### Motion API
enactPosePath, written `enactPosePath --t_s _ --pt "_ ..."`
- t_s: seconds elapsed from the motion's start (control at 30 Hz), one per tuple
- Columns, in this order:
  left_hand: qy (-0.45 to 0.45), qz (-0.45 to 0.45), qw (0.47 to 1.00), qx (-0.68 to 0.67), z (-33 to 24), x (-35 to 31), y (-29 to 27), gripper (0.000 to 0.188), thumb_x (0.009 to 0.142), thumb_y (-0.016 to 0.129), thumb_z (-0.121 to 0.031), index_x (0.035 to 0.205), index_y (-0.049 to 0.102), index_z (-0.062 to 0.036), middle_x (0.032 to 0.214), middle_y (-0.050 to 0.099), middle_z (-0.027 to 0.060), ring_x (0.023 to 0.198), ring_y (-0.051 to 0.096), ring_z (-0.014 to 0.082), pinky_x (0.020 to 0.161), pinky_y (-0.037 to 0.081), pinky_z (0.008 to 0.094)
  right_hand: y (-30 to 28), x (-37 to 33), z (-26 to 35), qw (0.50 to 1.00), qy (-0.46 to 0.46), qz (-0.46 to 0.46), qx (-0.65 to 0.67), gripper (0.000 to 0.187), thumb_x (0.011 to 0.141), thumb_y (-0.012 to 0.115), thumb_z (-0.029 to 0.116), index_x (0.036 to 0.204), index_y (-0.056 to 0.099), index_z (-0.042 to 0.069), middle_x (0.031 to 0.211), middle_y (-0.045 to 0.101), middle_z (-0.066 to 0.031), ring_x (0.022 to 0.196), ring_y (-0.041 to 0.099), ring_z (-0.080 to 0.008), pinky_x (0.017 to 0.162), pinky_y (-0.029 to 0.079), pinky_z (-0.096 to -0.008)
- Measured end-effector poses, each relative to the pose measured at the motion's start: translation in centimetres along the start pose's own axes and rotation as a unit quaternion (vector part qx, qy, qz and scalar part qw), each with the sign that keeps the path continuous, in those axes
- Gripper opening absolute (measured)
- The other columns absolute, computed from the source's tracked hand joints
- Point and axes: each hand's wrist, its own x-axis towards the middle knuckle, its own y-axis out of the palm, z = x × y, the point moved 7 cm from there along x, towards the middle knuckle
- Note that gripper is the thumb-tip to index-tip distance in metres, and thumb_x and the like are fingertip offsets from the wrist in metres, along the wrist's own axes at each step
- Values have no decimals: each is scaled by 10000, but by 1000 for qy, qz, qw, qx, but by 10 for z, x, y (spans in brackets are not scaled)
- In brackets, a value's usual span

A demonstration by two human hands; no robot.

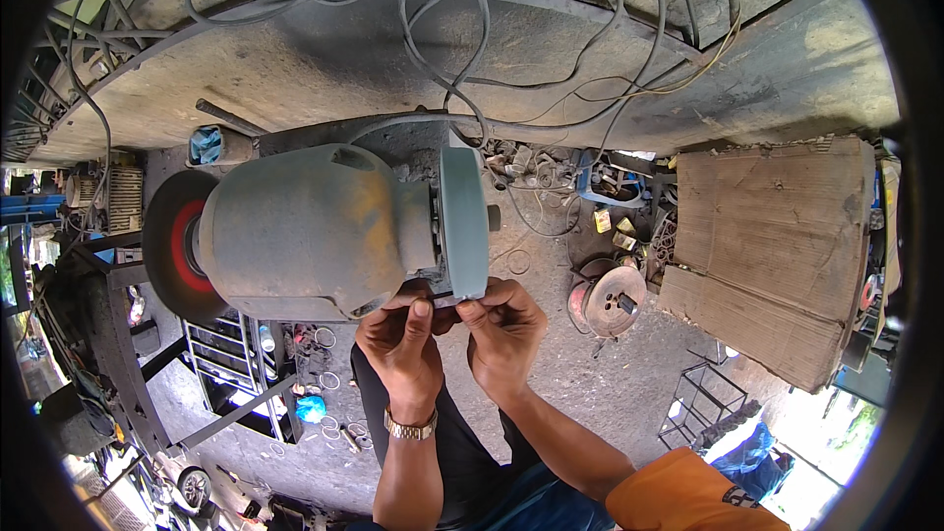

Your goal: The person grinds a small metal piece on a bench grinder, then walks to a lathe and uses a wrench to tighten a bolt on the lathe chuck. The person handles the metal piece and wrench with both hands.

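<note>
Disc (160,248), dark with a red middle, on the grinder's (300,226) left end. Left hand (401,356) at the grinder's near side, pinching a small thin piece (445,302) right by its grey-green wheel (466,221), can't tell if touching. Right hand (503,339) pinching it too. Spool (612,301) well right of the grinder.

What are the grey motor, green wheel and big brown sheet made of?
Grey motor: probably painted metal, dull, with rusty-looking patches. Green wheel: maybe abrasive stone; its rim looks matte. Brown sheet: likely cardboard, matte, creased, with ragged edges.
</note>
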Motion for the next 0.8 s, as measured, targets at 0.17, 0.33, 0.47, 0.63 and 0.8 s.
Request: enactPosePath --t_s 0.17,0.33,0.47,0.63,0.8 --pt "-4 -7 1000 -4 2 -1 -5 56 891 719 30 935 699 58 927 704 97 823 627 150 790 489 289 1 -1 0 1000 5 0 -3 124 896 686 -107 968 606 -46 1025 702 -130 929 677 -137 864 542 -253" --pt "18 -1 999 29 1 1 -5 65 941 670 -37 991 670 5 954 693 92 778 694 181 662 598 291 4 -1 1 1000 -8 -1 -2 130 892 690 -108 966 604 -44 1008 700 -128 911 678 -138 839 552 -260" --pt "-1 13 1000 -5 -2 -1 -2 68 938 672 -43 991 667 0 971 693 99 804 690 185 681 589 288 7 -2 3 1000 -14 1 -16 133 888 700 -98 956 601 -40 963 695 -117 888 680 -135 804 569 -265" --pt "-2 56 998 -13 -9 -1 5 65 926 684 -46 956 647 -2 981 675 109 810 658 171 686 575 279 10 -8 11 998 -16 19 -49 170 900 724 -22 959 564 -21 972 663 -136 858 662 -149 763 561 -278" --pt "11 87 996 -5 -9 -3 10 148 880 755 -37 947 642 32 953 671 151 693 613 161 607 519 282 7 -14 17 998 -37 27 -49 204 918 724 30 994 542 -23 1019 644 -173 873 666 -199 759 563 -319"
